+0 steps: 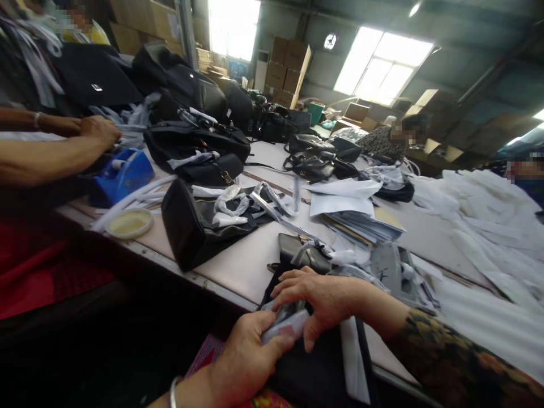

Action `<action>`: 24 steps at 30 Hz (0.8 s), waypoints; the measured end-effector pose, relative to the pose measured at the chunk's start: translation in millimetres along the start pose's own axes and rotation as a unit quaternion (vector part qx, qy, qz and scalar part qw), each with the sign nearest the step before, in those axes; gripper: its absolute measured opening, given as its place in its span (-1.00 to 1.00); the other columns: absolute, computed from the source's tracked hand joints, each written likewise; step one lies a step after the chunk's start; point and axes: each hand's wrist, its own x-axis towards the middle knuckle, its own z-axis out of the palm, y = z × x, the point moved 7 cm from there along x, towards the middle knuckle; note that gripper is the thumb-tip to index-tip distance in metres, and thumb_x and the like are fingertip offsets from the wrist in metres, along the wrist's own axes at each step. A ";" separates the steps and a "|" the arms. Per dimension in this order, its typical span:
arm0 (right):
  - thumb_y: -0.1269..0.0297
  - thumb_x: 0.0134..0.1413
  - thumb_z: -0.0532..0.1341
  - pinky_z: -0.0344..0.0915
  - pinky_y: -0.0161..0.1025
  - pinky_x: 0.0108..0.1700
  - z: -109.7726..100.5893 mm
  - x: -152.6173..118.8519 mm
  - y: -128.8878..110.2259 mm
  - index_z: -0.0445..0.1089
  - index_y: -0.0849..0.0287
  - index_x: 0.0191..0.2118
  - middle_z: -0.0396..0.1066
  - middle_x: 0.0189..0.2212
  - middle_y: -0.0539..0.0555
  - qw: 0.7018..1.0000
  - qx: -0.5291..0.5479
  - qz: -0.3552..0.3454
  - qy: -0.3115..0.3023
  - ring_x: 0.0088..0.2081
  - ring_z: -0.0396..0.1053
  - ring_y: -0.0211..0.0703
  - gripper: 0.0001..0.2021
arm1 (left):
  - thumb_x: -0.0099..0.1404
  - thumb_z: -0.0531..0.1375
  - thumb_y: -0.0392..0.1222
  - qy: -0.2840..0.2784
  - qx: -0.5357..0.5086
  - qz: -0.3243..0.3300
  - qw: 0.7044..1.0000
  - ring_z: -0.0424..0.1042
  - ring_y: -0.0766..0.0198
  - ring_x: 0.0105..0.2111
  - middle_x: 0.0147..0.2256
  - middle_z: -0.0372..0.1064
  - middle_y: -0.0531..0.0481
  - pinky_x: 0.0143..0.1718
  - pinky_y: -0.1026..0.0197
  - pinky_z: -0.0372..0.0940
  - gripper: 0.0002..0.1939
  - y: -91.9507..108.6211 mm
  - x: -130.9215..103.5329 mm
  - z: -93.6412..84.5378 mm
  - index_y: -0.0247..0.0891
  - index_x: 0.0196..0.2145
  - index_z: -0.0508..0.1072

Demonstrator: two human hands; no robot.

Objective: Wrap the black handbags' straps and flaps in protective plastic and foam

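A black bag [314, 368] lies at the near table edge in front of me. My left hand [249, 354] is closed around a white-wrapped piece [283, 331], perhaps part of a handle, on top of it. Fingers apart, my right hand [323, 294] arches over the same piece from the right; whether its fingertips press on it I cannot tell. A white wrapped strip [355, 362] runs down the bag's right side. Just beyond my right hand lies a small black pouch [306, 255] with clear wrapping.
A grey tape dispenser [391, 269] stands right of my forearm. Papers [344, 204] lie behind it, white sheets [480, 226] far right. Leftward are a black handbag [187, 226], a round lid [130, 222], a blue tape dispenser [123, 175] and a co-worker's hands [100, 130].
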 end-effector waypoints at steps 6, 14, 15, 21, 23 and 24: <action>-0.02 -0.12 0.48 0.13 0.03 0.14 5.9 -6.4 11.0 0.50 0.00 0.01 0.50 -0.01 0.09 0.999 0.004 0.020 0.032 0.11 0.32 0.10 -0.47 | 0.32 0.22 -0.05 0.009 0.027 0.026 0.999 0.32 0.29 -0.47 -0.47 0.39 0.04 -0.51 0.31 0.14 -0.76 -0.9 3.0 0.8 -0.26 -0.37 0.55; 0.21 0.05 0.42 0.22 -0.14 -0.12 26.3 -10.8 6.9 0.52 0.25 -0.22 0.47 -0.33 0.11 0.989 -0.033 0.033 0.139 -0.26 0.34 -0.09 -0.76 | 0.30 0.25 -0.08 0.035 0.009 0.032 0.999 0.49 0.13 -0.28 -0.28 0.56 -0.05 -0.26 0.23 0.32 -0.78 -6.1 10.1 1.5 -0.25 -0.22 0.61; 0.22 0.07 0.41 0.21 -0.14 -0.13 28.7 -10.9 6.2 0.52 0.25 -0.24 0.46 -0.35 0.10 0.988 -0.034 0.035 0.150 -0.27 0.33 -0.10 -0.79 | 0.31 0.24 -0.07 0.035 0.006 0.032 0.999 0.49 0.13 -0.28 -0.29 0.56 -0.05 -0.25 0.23 0.33 -0.78 -6.0 10.4 1.6 -0.24 -0.21 0.61; 0.20 0.07 0.40 0.20 -0.16 -0.21 34.9 -12.9 5.9 0.51 0.23 -0.31 0.41 -0.41 0.07 0.984 -0.025 0.040 0.172 -0.30 0.28 -0.11 -0.81 | 0.28 0.25 0.01 0.042 -0.026 0.054 0.997 0.47 0.13 -0.32 -0.35 0.54 -0.08 -0.22 0.21 0.37 -0.71 0.1 9.0 -0.3 -0.26 -0.27 0.65; 0.15 0.06 0.40 0.25 -0.15 -0.16 32.0 -14.6 4.2 0.53 0.21 -0.26 0.42 -0.34 0.09 0.986 -0.010 0.039 0.162 -0.25 0.31 -0.09 -0.77 | 0.28 0.25 0.02 0.041 -0.035 0.053 0.997 0.47 0.12 -0.32 -0.35 0.54 -0.08 -0.23 0.22 0.38 -0.70 1.0 8.3 -0.7 -0.26 -0.27 0.65; 0.12 0.09 0.39 0.27 -0.15 -0.12 29.4 -15.3 2.8 0.55 0.20 -0.22 0.44 -0.26 0.12 0.987 0.004 0.039 0.156 -0.20 0.33 -0.07 -0.75 | 0.28 0.26 0.02 0.040 -0.039 0.054 0.997 0.48 0.12 -0.32 -0.35 0.55 -0.08 -0.23 0.22 0.38 -0.70 1.6 8.0 -0.8 -0.26 -0.27 0.65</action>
